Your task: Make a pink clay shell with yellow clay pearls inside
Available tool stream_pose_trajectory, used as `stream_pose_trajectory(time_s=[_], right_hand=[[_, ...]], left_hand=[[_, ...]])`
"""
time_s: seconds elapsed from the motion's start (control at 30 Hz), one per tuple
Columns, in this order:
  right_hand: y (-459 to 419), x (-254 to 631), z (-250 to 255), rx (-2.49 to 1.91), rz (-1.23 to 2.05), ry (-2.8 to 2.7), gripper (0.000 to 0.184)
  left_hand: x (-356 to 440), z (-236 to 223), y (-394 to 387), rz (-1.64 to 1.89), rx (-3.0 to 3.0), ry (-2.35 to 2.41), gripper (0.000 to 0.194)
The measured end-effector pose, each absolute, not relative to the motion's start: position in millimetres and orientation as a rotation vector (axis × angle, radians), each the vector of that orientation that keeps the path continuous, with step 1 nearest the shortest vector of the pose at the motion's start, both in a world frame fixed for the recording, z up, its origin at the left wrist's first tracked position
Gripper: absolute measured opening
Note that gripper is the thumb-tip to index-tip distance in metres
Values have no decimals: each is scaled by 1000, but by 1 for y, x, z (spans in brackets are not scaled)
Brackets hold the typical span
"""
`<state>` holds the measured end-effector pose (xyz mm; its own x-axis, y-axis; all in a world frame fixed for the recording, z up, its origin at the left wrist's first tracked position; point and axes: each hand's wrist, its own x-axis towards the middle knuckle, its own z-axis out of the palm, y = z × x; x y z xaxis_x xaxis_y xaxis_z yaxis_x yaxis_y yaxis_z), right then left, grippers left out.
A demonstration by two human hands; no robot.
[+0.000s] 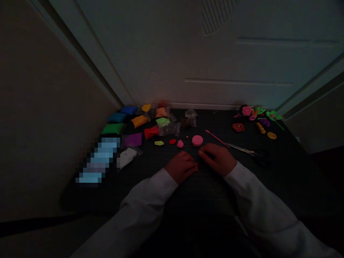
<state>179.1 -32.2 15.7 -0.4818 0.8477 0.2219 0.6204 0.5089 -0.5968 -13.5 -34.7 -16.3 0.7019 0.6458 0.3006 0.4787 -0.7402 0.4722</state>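
Observation:
My left hand [182, 167] is low over the dark table, its fingers drawn together. A small bit of red clay [196, 167] shows at its fingertips. My right hand [219, 159] is just to the right, thumb and forefinger pinched; what lies between them, if anything, is too dark to make out. Right beyond the hands sits a round pink clay piece [197, 140], apart from both. Left of it are a smaller pink lump [180, 143], a flat red piece [172, 142], a yellow-green piece [159, 143] and a tiny orange ball [187, 137].
A pink modelling stick [217, 138] and scissors [243, 149] lie to the right. Bagged clay, including purple [133, 140], red [152, 132] and white [127, 157], covers the left side. Finished-looking clay shapes, such as a green flower [273, 115], stand far right. A white panel [172, 53] rises behind.

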Motion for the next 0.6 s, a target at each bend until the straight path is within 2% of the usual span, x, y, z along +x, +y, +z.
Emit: stream_pose_trajectory(time_s=[0.17,0.33,0.6], right_hand=[[-31,179,14,-1178,618,-2230,23],[-31,179,12,-1236,647,-2190,29],[-30,179,16,-1288,676,-2226,10]], left_hand=[[-13,-15,-35,654,2527,882,20],[-13,-14,-36,678,2459,934,30],[-13,-5,-39,805,2358,1142,15]])
